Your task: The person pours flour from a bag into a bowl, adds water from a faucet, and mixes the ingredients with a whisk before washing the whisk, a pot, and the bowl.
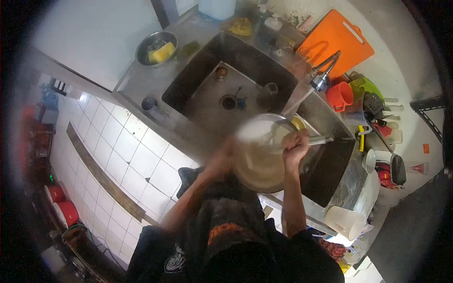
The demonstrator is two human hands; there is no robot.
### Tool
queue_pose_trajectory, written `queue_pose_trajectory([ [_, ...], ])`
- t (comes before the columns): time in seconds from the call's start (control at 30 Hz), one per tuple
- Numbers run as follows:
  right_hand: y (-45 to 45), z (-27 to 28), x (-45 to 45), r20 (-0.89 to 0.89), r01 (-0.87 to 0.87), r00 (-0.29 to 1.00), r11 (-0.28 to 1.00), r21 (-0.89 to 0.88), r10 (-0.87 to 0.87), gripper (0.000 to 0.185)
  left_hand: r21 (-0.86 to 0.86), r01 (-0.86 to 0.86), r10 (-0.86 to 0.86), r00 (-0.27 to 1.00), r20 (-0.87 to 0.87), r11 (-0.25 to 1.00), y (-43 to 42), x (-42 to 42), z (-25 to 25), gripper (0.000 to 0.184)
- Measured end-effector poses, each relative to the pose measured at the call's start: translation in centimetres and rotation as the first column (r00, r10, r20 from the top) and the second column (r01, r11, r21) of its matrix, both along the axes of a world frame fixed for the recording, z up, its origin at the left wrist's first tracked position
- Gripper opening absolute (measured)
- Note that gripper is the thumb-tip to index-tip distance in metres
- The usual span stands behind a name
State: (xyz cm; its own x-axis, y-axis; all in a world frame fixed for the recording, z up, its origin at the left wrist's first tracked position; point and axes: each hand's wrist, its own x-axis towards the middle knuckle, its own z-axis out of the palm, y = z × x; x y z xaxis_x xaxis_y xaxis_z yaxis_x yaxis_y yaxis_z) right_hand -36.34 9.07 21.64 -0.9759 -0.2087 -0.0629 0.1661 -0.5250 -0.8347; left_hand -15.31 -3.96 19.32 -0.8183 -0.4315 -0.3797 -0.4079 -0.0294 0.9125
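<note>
A large round metal bowl [259, 165], blurred by motion, is tilted over the front edge of the sink and holds cloudy, beige liquid. My left hand [225, 154] grips its left rim; the fingers are smeared. My right hand [296, 144] is closed round a metal-handled whisk [322, 140] across the bowl's right side, its head blurred inside. From the faucet [320, 81] a stream of water falls toward the bowl's far rim. Part of a yellowish round thing [298, 123] shows behind the bowl.
The left sink basin [203, 89] has a drain and small debris. On the counter are a steel bowl [156, 38] with a yellow sponge and a small cup [149, 103]. An orange cutting board [337, 40], red mug [339, 96] and white pitcher [345, 222] stand at right.
</note>
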Motion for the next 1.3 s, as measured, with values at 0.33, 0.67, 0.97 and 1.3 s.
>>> queue_pose_trajectory([
  [0.33,0.1,2.3,0.5,-0.108,-0.107,0.981,0.920,0.376,0.158,0.026,-0.004,0.003,-0.003,0.997,-0.080,1.000,-0.1,0.1,2.2,0.067],
  [0.67,1.1,0.0,-3.0,-0.159,0.121,0.981,0.990,0.076,-0.108,0.012,-0.047,0.015,-0.010,0.994,0.108,0.999,0.6,0.6,-0.2,0.061],
  [0.97,-0.5,1.8,-0.4,-0.114,0.080,0.991,0.994,0.078,-0.071,0.027,0.054,-0.075,0.071,0.995,0.076,0.996,0.6,0.6,1.7,0.063],
  [1.3,0.0,3.1,0.3,-0.091,-0.080,0.988,0.910,0.407,0.127,0.016,-0.060,-0.057,0.049,0.991,-0.122,0.997,0.5,0.9,-1.5,0.072],
])
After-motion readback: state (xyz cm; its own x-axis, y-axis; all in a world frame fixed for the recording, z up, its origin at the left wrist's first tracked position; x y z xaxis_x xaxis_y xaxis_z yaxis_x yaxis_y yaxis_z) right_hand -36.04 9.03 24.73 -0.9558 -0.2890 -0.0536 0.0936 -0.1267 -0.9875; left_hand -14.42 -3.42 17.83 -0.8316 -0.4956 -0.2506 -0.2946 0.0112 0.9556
